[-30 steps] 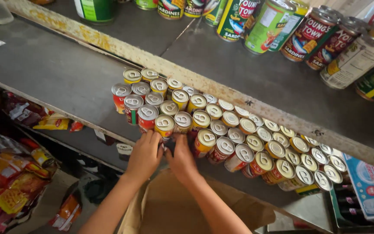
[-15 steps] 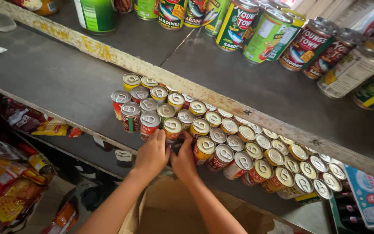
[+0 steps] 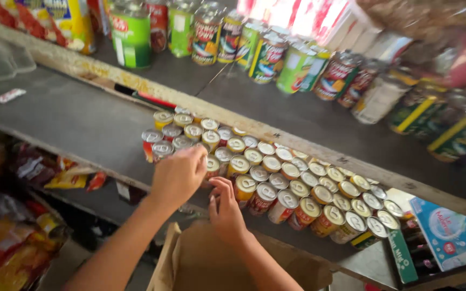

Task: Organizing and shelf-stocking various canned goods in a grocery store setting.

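Observation:
Several small cans (image 3: 276, 178) with pull-tab lids stand packed in rows on a dark grey shelf (image 3: 76, 121). My left hand (image 3: 179, 175) is curled over the cans at the front left corner of the block, fingers touching their tops; what it grips is hidden. My right hand (image 3: 225, 207) hovers just in front of the front row, fingers bent and empty, next to a red-labelled can (image 3: 244, 188). Below both forearms sits an open brown cardboard box (image 3: 222, 267).
Taller cans (image 3: 208, 35) with green and red labels line the upper shelf behind a worn wooden ledge (image 3: 233, 118). Snack packets (image 3: 71, 178) lie on the lower shelf at left. A blue box (image 3: 451, 237) sits at right. Clear plastic containers (image 3: 1, 56) stand far left.
The view has swung up and left. My left hand has lifted from the shelf edge onto the front-left cans, and my right hand has drawn back slightly from the front row.

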